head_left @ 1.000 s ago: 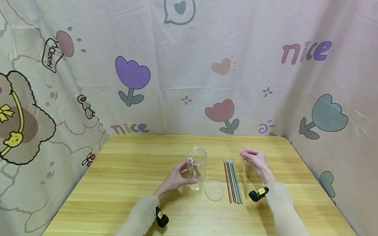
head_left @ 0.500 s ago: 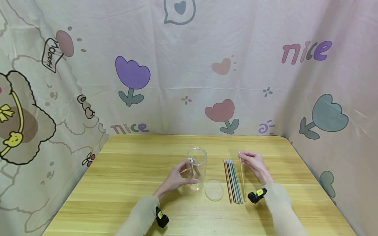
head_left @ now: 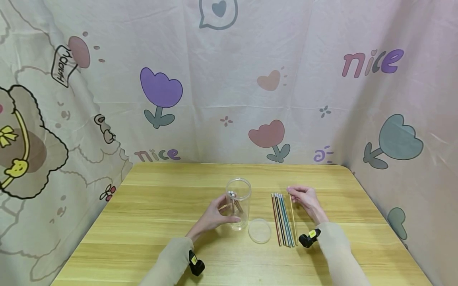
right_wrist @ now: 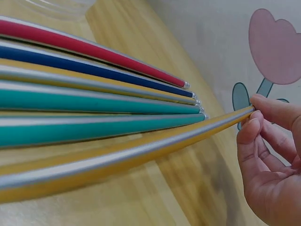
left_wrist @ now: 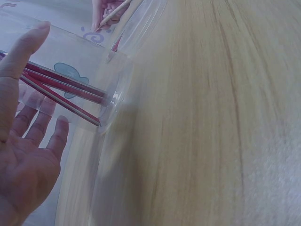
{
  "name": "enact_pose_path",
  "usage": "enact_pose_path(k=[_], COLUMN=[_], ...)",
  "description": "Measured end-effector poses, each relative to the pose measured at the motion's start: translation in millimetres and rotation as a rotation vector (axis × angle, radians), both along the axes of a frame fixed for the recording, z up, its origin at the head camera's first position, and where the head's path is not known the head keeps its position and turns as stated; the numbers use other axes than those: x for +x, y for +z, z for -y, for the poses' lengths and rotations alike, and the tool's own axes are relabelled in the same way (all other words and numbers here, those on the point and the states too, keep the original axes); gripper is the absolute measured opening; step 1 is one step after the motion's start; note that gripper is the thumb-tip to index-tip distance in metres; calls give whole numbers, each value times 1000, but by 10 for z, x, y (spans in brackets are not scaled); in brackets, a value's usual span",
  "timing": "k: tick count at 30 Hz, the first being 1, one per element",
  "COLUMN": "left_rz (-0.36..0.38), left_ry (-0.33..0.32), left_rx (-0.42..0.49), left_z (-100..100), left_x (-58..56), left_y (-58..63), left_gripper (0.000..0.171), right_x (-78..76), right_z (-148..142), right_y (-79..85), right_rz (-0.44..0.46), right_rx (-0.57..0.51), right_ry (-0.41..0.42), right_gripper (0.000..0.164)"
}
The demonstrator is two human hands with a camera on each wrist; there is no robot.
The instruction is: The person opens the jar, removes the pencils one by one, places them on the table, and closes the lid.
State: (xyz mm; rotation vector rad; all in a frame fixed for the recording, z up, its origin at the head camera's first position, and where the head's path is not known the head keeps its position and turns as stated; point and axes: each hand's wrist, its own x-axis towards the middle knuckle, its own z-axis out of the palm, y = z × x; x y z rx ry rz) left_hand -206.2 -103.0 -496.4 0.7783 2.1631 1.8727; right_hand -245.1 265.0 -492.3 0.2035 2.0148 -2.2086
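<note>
My left hand [head_left: 212, 216] holds a clear plastic jar [head_left: 245, 206] standing upright without its lid, thumb in front and fingers behind. Several pencils [left_wrist: 70, 89] lean inside the jar; the left wrist view shows red-striped ones. On the right, my right hand [head_left: 307, 200] pinches the far end of a yellow-and-silver striped pencil [right_wrist: 141, 153] between thumb and fingertips. That pencil slants down toward the table, its near end low beside a row of pencils [head_left: 280, 218]. Red, blue, yellow and green stripes show on the row in the right wrist view.
A round clear lid [head_left: 259, 231] lies flat between the jar and the pencil row. Wooden tabletop [head_left: 161, 198] extends all around, with a printed curtain [head_left: 214, 79] behind its far edge. Each wrist carries a small black camera [head_left: 309, 238].
My right hand has moved a little left and toward me, lowering the yellow pencil closer to the row. My left hand and the jar stay in place.
</note>
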Motion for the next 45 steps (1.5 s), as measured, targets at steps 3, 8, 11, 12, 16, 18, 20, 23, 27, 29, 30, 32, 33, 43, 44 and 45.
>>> enact_pose_path(k=[3, 8, 11, 12, 16, 18, 20, 23, 27, 29, 30, 32, 33, 43, 44, 45], left_rz=[-1, -4, -19, -22, -12, -14, -15, -17, -15, -15, -15, -15, -16, -15, -15, -14], left_ry=[2, 5, 0, -2, 1, 3, 3, 1, 0, 1, 1, 0, 0, -2, -2, -2], left_rx=[-1, -8, -5, -3, 0, -3, -5, -6, -8, -10, -10, -10, -10, -5, -5, -4], left_z=[3, 5, 5, 5, 5, 6, 5, 3, 1, 3, 4, 6, 6, 7, 8, 8], left_x=[2, 12, 14, 14, 7, 4, 2, 0, 0, 0, 1, 2, 2, 5, 5, 4], left_y=[3, 11, 16, 15, 7, 0, -3, 0, 5, 5, 4, 3, 3, 5, 5, 5], left_gripper=[74, 73, 73, 73, 73, 73, 73, 73, 72, 72, 72, 73, 73, 74, 74, 74], right_x=[-13, -29, -41, -46, -64, -70, -77, -82, -80, -77, -77, -78, -78, -83, -84, -85], right_z=[10, 21, 27, 28, 39, 49, 56, 61, 68, 75, 80, 91, 95, 130, 131, 134], right_y=[-22, -60, -84, -93, -120, -130, -139, -146, -146, -147, -148, -154, -157, -170, -169, -168], right_rz=[2, -7, -10, -10, -8, -13, -14, -7, 0, -9, -10, -14, -12, -30, -32, -35], right_rx=[24, 51, 72, 79, 119, 142, 154, 176, 223, 254, 263, 282, 290, 399, 406, 410], right_ry=[1, 5, 0, 1, -4, -1, 5, 13, 10, 15, 13, 12, 7, -19, -17, -16], right_gripper=[32, 33, 35, 36, 40, 41, 41, 41, 39, 39, 38, 37, 36, 34, 34, 34])
